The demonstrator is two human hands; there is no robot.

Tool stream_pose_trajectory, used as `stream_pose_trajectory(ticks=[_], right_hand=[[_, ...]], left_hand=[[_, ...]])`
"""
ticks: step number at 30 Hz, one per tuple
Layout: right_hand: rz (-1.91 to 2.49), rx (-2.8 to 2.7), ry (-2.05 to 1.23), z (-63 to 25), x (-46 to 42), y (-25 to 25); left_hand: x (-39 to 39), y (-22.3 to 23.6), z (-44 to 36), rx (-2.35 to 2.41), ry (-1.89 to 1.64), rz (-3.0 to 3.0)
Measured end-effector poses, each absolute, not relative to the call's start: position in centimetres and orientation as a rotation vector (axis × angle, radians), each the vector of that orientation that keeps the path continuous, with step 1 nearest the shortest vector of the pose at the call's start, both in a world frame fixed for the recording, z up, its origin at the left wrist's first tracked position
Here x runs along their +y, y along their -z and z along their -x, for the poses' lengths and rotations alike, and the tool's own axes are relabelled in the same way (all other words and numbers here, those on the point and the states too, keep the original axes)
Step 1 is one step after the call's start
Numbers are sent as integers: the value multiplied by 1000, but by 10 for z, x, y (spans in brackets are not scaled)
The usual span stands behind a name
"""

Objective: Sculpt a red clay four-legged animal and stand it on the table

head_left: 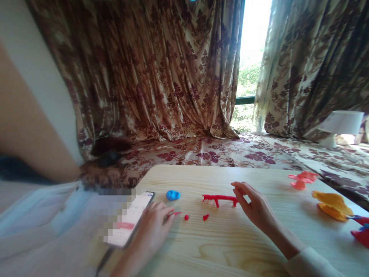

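Observation:
A thin red clay figure (pixel 219 199) with small legs lies on the light wooden table (pixel 230 246). My right hand (pixel 253 206) pinches its right end with the fingertips. My left hand (pixel 154 227) rests on the table and its fingertips hold a small red clay strip (pixel 175 213). A tiny red clay ball (pixel 186 217) and a red clay scrap (pixel 205 217) lie between my hands. A blue clay lump (pixel 173 195) sits just beyond my left hand.
A lit phone (pixel 129 219) lies at the table's left edge beside my left hand. Red clay pieces (pixel 302 179), an orange clay shape (pixel 333 204) and a red and blue piece (pixel 361 231) sit at the right. Patterned curtains and bedding lie behind; a white lamp (pixel 340 125) stands far right.

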State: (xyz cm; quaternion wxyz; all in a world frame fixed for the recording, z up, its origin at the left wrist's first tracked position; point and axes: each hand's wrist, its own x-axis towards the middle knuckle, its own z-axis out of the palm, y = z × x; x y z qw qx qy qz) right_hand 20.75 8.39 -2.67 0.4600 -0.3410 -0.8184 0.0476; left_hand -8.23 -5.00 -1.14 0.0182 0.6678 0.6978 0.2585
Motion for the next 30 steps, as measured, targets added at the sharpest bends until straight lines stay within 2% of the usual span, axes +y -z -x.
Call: stream_pose_trajectory(ticks=[5, 11, 23, 30], right_hand=[[843, -2027, -116, -208, 84, 26], [848, -2026, -134, -208, 82, 25], [813, -2002, -180, -201, 73, 18], [826, -2358, -485, -154, 24, 5]], left_hand=[[-51, 6, 77, 2232, -675, -2093], [-52, 4, 75, 2231, -685, -2098], [-52, 7, 51, 2072, -1068, -1936], [-55, 16, 50, 1958, -1331, -1926]])
